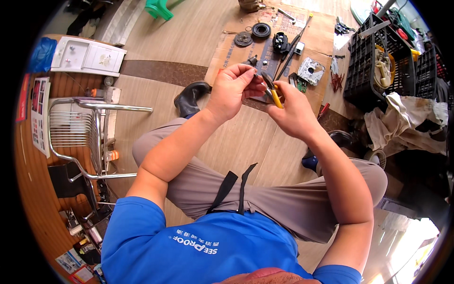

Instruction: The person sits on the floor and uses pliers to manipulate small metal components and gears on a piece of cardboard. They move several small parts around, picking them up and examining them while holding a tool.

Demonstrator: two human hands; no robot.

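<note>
Right hand (295, 113) is closing firmly around yellow-handled pliers (273, 92), whose dark metal tip is pointing toward the left hand (231, 90). Left hand is pinching its fingertips narrowly on a small part, too tiny and too hidden by the fingers to identify; it is sitting just at the pliers' tip, raised above the knees. Beyond them, a flat cardboard sheet (321, 28) is lying on the wooden floor, carrying a round black disc (261, 30) and a grey metal plate (310, 71).
</note>
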